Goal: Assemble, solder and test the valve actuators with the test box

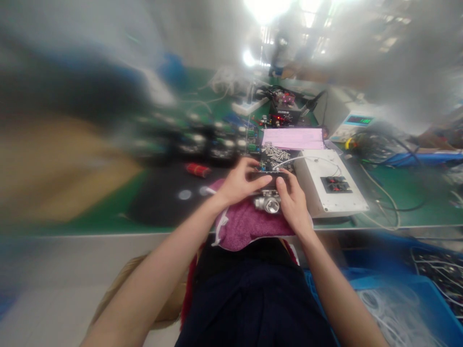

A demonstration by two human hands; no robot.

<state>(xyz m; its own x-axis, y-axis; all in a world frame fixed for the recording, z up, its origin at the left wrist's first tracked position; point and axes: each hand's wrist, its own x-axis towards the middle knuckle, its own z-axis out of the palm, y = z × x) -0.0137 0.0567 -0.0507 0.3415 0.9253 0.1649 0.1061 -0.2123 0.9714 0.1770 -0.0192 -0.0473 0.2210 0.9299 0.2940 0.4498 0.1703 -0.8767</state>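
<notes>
My left hand (239, 184) and my right hand (293, 198) grip a dark housing (268, 180) from its two sides, thumbs on the near face. Green and blue electronic parts and a pale cable show at its far edge. Just below it sits a shiny metal valve body (268, 203) with a round opening facing me; it seems joined to the housing. Both lie over a purple cloth (249, 225) with white edging at the table's front edge. The fingertips on the far side are partly hidden.
Right of my hands stands a white box (307, 180) with a black terminal block (336, 184). Behind lie small metal pins (277, 153), a pink sheet (292, 138) and a power supply (347, 115). A red roll (197, 169) rests on the black mat (159, 202). Blurred dark units stand left.
</notes>
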